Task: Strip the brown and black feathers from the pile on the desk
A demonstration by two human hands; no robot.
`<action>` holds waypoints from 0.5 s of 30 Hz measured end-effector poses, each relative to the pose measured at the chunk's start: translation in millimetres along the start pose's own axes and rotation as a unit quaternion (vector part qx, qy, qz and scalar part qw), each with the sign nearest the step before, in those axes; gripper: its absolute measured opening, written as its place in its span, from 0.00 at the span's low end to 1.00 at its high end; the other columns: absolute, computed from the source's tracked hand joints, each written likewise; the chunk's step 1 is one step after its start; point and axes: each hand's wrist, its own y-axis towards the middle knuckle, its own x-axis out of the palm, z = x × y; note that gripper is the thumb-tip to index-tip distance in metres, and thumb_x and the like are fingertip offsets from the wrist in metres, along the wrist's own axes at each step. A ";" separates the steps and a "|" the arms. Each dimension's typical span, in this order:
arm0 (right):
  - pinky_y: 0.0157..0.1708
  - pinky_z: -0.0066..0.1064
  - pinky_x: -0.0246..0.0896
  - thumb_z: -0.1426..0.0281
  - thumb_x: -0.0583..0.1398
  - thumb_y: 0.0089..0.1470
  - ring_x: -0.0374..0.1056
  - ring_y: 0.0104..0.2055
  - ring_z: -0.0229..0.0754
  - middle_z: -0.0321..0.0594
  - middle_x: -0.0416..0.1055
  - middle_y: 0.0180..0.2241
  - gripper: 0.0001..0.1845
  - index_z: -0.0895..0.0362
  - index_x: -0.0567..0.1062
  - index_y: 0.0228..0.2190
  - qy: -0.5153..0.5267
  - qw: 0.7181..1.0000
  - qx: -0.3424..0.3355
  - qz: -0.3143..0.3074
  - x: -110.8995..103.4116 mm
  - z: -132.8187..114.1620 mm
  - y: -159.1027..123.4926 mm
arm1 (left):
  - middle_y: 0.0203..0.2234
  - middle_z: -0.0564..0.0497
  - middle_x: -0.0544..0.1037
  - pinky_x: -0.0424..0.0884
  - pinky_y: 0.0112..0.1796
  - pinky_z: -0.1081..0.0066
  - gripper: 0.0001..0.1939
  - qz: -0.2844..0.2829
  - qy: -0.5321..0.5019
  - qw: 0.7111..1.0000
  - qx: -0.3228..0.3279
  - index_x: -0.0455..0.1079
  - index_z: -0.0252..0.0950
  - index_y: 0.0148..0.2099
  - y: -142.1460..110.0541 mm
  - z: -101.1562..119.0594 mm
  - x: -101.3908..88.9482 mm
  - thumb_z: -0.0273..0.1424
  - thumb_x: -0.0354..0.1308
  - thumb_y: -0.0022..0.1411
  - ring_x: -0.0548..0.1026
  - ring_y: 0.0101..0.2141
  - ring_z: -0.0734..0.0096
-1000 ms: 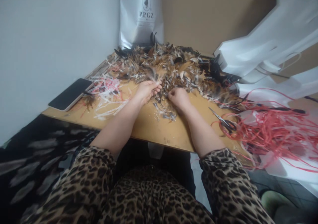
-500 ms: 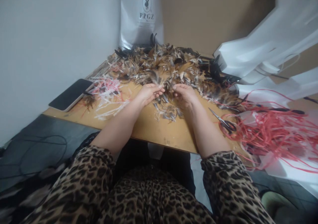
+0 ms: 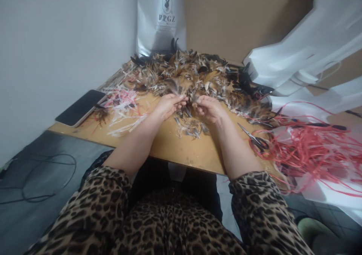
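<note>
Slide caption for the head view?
Left hand pinching feathers, right hand beside it, before a feather pile; phone left, scissors right.

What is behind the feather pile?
Behind the feather pile, a pale, shiny bag printed PPGZ rises beside a brown surface. The pile hides most of the bag's bottom edge; whatever lies there cannot be seen.

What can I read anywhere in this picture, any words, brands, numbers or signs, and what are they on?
"PPGZ": dark capitals on the silvery bag at the back, beneath an oval rabbit-head emblem.
Tiny mark beside the emblem: too small to read for certain.
Fine lines under "PPGZ": too small and blurred to read.
I can make out no other lettering.
</note>
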 end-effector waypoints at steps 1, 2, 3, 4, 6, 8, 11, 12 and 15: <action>0.14 0.19 0.48 0.68 0.69 0.35 0.59 0.16 0.28 0.35 0.74 0.21 0.15 0.58 0.69 0.24 -0.005 1.000 0.003 -0.004 0.3 -0.3 -0.5 | 0.29 0.46 0.79 0.66 0.22 0.84 0.04 -0.002 -0.002 1.000 0.000 0.72 0.27 0.31 -0.8 0.8 0.8 0.24 0.63 0.55 0.74 0.23 0.84; 0.14 0.19 0.48 0.69 0.69 0.34 0.59 0.15 0.28 0.34 0.73 0.21 0.15 0.58 0.69 0.23 -0.009 1.000 0.006 -0.008 0.8 -0.6 -0.9 | 0.30 0.46 0.79 0.67 0.23 0.84 0.04 -0.007 -0.002 1.000 0.000 0.72 0.27 0.31 -1.7 1.4 1.4 0.24 0.63 0.55 0.75 0.23 0.83; 0.14 0.19 0.48 0.69 0.69 0.34 0.59 0.15 0.28 0.34 0.73 0.20 0.15 0.59 0.69 0.23 -0.013 1.000 0.008 -0.009 1.4 -1.0 -1.4 | 0.30 0.46 0.79 0.67 0.23 0.83 0.03 -0.014 -0.001 1.000 0.000 0.72 0.27 0.32 -2.5 1.9 1.9 0.23 0.63 0.55 0.75 0.24 0.83; 0.14 0.19 0.48 0.69 0.70 0.33 0.59 0.15 0.28 0.34 0.73 0.20 0.16 0.59 0.69 0.23 -0.016 1.000 0.012 -0.010 2.1 -1.3 -1.8 | 0.31 0.45 0.79 0.67 0.23 0.83 0.03 -0.023 0.002 1.000 0.000 0.73 0.26 0.32 -3.3 2.3 2.2 0.23 0.62 0.55 0.75 0.24 0.82; 0.14 0.19 0.48 0.69 0.70 0.32 0.59 0.15 0.28 0.34 0.72 0.18 0.16 0.59 0.69 0.23 -0.019 1.000 0.023 -0.011 3.5 -2.0 -2.7 | 0.32 0.44 0.80 0.68 0.24 0.83 0.03 -0.045 0.010 0.999 0.005 0.73 0.26 0.33 -4.4 2.8 2.0 0.23 0.62 0.56 0.76 0.25 0.82; 0.14 0.19 0.47 0.70 0.70 0.31 0.59 0.15 0.28 0.34 0.71 0.17 0.16 0.59 0.69 0.22 -0.022 0.999 0.029 -0.010 4.3 -2.4 -3.4 | 0.34 0.43 0.80 0.68 0.25 0.83 0.04 -0.064 0.020 0.998 0.012 0.74 0.26 0.33 -4.8 3.3 0.9 0.24 0.61 0.56 0.76 0.26 0.82; 0.14 0.19 0.47 0.69 0.70 0.32 0.58 0.15 0.28 0.34 0.71 0.18 0.16 0.59 0.70 0.23 -0.031 0.999 0.027 -0.005 3.9 -2.6 -3.6 | 0.32 0.43 0.80 0.69 0.26 0.83 0.05 -0.067 0.036 0.997 0.014 0.74 0.26 0.33 -4.7 4.2 -1.1 0.25 0.62 0.56 0.75 0.26 0.82; 0.14 0.19 0.46 0.69 0.70 0.32 0.58 0.15 0.28 0.34 0.71 0.18 0.15 0.60 0.70 0.23 -0.032 0.999 0.027 -0.005 3.5 -2.4 -3.5 | 0.30 0.44 0.80 0.69 0.27 0.83 0.05 -0.064 0.042 0.997 0.012 0.74 0.26 0.33 -4.6 4.2 -1.5 0.25 0.63 0.55 0.75 0.26 0.82; 0.14 0.19 0.46 0.70 0.70 0.33 0.57 0.15 0.27 0.34 0.71 0.18 0.15 0.59 0.70 0.23 -0.023 0.999 0.026 -0.011 3.2 -0.9 -2.5 | 0.25 0.45 0.79 0.71 0.29 0.82 0.06 -0.059 0.048 0.997 0.002 0.74 0.25 0.33 -4.8 3.0 -1.0 0.25 0.65 0.52 0.76 0.26 0.80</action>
